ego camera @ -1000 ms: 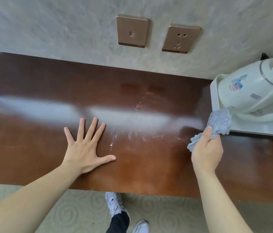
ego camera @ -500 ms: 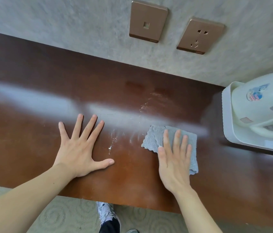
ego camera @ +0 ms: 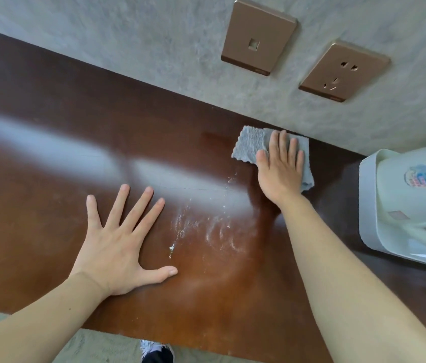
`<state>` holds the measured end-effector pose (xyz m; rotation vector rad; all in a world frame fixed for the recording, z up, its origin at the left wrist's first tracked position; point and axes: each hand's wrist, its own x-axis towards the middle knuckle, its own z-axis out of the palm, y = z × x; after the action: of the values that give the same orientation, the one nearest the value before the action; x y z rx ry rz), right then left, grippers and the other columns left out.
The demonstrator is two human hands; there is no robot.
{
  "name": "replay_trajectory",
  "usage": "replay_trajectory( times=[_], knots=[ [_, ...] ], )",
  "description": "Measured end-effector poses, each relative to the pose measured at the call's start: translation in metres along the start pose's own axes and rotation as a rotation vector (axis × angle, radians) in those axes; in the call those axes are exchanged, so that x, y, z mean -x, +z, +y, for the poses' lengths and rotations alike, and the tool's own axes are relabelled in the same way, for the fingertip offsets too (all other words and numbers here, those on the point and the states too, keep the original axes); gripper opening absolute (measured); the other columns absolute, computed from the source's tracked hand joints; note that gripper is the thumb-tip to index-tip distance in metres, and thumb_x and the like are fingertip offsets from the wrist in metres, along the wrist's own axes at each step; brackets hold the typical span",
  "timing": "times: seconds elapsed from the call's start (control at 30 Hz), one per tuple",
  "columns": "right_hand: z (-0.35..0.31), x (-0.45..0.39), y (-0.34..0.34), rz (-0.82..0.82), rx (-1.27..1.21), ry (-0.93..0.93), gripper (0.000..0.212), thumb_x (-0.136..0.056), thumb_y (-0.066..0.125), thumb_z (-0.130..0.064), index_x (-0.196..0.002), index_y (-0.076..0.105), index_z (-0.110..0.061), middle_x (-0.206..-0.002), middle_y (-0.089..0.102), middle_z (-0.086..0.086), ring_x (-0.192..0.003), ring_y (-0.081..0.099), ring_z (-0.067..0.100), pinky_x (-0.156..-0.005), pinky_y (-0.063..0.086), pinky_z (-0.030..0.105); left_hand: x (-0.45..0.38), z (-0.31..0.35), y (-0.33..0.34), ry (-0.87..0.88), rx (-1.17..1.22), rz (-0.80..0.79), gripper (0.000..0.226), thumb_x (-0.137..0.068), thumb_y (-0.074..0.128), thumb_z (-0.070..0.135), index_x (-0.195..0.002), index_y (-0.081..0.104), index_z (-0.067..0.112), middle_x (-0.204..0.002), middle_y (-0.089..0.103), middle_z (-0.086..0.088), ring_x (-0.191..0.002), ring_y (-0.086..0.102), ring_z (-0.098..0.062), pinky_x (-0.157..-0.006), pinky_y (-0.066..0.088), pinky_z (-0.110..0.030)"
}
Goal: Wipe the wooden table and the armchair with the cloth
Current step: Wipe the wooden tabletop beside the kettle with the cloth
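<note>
Two bare hands lie flat on the wooden table (ego camera: 49, 142), well apart from each other. Left hand (ego camera: 117, 242): palm down, fingers fanned wide, thumb out to the side, gripping nothing, resting on bare wood near the front edge. Right hand (ego camera: 281, 169): palm down with fingers straight and close together, pressed on top of the cloth (ego camera: 251, 145), not closed around it. Cloth is grey, fuzzy, spread flat at the far edge of the table, right against the foot of the grey wall (ego camera: 154, 40); its left part and right edge show past the hand. White dusty smears (ego camera: 206, 226) lie on the wood between the two hands, nearer than the cloth. Broad pale glare band crosses the tabletop. White kettle (ego camera: 421, 195) on a white tray (ego camera: 369, 205) sits at the right end of the table, near the right forearm but not touching it. Two bronze wall plates (ego camera: 257, 38) above the cloth, one a socket. Shoe (ego camera: 154, 349) visible below the front edge. Armchair not in view.
</note>
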<state>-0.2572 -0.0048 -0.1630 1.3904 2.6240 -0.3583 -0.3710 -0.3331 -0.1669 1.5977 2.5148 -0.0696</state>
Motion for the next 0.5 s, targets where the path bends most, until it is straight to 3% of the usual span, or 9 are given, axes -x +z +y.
replay_trajectory(
  times=[0.2,0.3,0.5],
  knots=[
    [-0.006,-0.007,-0.005,-0.036,-0.077,-0.035,0.062,-0.098,0.006,-0.047,-0.156,-0.006,-0.028,-0.165,-0.013,-0.001,-0.150,-0.018,0.020,-0.121,-0.013,0.043,0.002,0.001,-0.001,-0.006,-0.013,-0.001,0.123,-0.066,0.028,0.102,-0.159,0.031,0.021,-0.167,0.025,-0.005,-0.154,0.016,-0.041,-0.110,0.012,-0.080],
    [-0.005,0.006,-0.004,-0.058,-0.089,-0.078,0.060,-0.099,0.010,-0.036,-0.156,-0.006,-0.031,-0.165,-0.013,-0.001,-0.150,-0.018,0.020,-0.121,-0.011,0.043,0.002,0.002,-0.003,-0.020,-0.024,-0.003,0.122,-0.067,0.021,0.102,-0.159,0.030,0.023,-0.167,0.025,-0.003,-0.154,0.017,-0.039,-0.111,0.012,-0.079],
    [0.002,0.096,0.024,0.029,0.049,-0.068,0.063,-0.099,0.020,-0.020,-0.157,-0.005,-0.023,-0.166,-0.005,0.005,-0.151,-0.009,0.029,-0.122,-0.002,0.047,0.005,0.002,-0.002,-0.043,-0.051,0.007,0.120,-0.066,0.012,0.103,-0.162,0.016,0.031,-0.170,0.016,0.002,-0.156,0.009,-0.034,-0.114,0.010,-0.075]
  ],
)
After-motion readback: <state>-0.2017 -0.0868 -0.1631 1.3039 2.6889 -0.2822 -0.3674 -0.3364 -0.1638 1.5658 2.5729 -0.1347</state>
